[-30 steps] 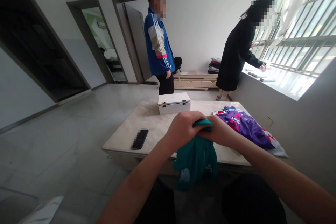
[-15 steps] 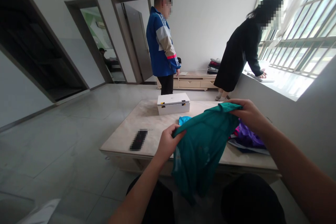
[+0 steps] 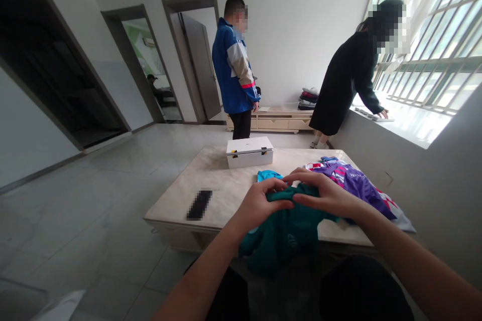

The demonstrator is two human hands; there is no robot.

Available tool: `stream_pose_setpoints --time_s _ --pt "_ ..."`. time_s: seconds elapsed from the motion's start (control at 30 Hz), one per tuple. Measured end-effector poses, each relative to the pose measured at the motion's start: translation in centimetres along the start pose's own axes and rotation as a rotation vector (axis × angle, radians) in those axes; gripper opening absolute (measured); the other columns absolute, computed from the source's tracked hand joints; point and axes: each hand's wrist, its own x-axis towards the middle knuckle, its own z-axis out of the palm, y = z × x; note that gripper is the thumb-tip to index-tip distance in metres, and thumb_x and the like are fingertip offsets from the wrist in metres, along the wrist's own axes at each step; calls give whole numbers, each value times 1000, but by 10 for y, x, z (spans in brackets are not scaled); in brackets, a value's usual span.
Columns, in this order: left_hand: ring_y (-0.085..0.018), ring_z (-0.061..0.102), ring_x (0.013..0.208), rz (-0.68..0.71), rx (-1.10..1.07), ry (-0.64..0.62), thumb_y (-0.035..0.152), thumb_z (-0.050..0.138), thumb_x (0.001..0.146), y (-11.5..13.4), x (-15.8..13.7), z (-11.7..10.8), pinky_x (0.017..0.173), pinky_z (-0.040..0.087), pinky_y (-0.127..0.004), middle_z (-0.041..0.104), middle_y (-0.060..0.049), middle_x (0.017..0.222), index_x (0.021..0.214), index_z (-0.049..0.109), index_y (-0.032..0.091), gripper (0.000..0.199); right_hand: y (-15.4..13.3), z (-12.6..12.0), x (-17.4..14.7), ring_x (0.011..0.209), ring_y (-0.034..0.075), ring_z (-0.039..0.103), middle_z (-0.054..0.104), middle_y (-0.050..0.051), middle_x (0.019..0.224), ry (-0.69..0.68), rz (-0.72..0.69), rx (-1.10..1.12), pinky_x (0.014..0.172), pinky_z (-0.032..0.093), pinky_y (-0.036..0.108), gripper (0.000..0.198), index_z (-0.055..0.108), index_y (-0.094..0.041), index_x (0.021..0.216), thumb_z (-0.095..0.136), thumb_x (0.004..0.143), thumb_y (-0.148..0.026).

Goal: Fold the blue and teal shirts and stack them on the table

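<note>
The left hand (image 3: 256, 205) and the right hand (image 3: 327, 193) hold a dark teal-green, thin fabric garment (image 3: 276, 233) close together at its gathered top, thumbs on the near side and fingers curled over the far side, both gripping the cloth. The garment hangs over the near edge of a pale, marble-patterned low table (image 3: 226, 193); a small white print shows on its front, too blurred to read. Just beyond lies a bright blue cloth (image 3: 268, 175). To the right, a shiny purple jersey (image 3: 359, 190) with pink patches bears pale lettering, too small to make out. At the back stands a white rectangular box (image 3: 250, 159), its lid down, with black-and-yellow patches along the front and a tiny unreadable mark on top.
</note>
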Motion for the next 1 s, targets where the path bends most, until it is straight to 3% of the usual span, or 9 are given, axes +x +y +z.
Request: stream_pose_setpoints --time_s 0.23,0.37,0.47,0.6,0.67,0.77,0.87,0.93,1.0 --pt "-14 62 78 29 105 29 35 93 66 -8 -15 2 73 50 -27 66 1 101 101 60 22 50 6 7 5 70 17 62 73 1 79 -113 174 -53 62 47 27 38 80 -23 105 71 85 -54" --pt "-15 62 83 73 156 19 35 93 66 -20 -20 7 75 52 -29 65 -2 115 122 59 27 66 8 11 1 86 21 67 75 3 96 -169 147 22 77 51 29 37 79 -23 103 72 85 -54" --pt "-22 61 107 171 232 -11 34 92 69 -24 -20 14 88 53 -34 58 -5 134 138 53 34 79 8 20 0 101 24 66 74 4 108 -134 77 47 90 50 32 33 78 -22 97 76 83 -52" --pt "-29 50 132 222 268 -48 30 92 69 -23 -18 20 99 52 -39 47 -5 149 150 41 41 96 14 31 -1 81 19 65 74 2 90 -150 139 23 72 50 27 30 77 -20 95 73 86 -48" --pt "-29 53 128 168 238 -35 31 91 69 -26 -18 21 100 51 -40 47 -5 151 152 38 42 99 16 32 -2 73 16 63 74 1 84 -142 143 4 66 47 26 27 76 -20 96 69 89 -45" --pt "-25 62 111 29 123 -12 34 90 71 -42 -24 19 93 52 -38 52 -8 146 156 33 38 102 14 25 -4 77 17 64 74 2 86 -43 115 -41 69 48 26 25 76 -20 96 66 91 -43" --pt "-22 64 99 -116 104 -32 37 87 73 -68 -36 12 86 51 -33 62 -8 129 150 44 30 88 12 12 -6 82 20 67 76 3 89 66 110 -98 72 51 29 27 77 -21 98 64 92 -44" --pt "-22 62 89 -198 203 -92 39 84 74 -85 -45 3 80 48 -30 69 -4 104 123 67 22 55 13 1 -8 82 22 69 77 4 89 120 122 -144 74 53 31 27 78 -21 98 65 91 -44" --pt "-21 59 80 -255 300 -139 41 80 77 -94 -52 -8 73 44 -28 66 0 82 91 72 18 28 17 -10 -9 85 24 71 79 4 93 144 138 -190 78 56 34 26 80 -23 98 66 89 -43"
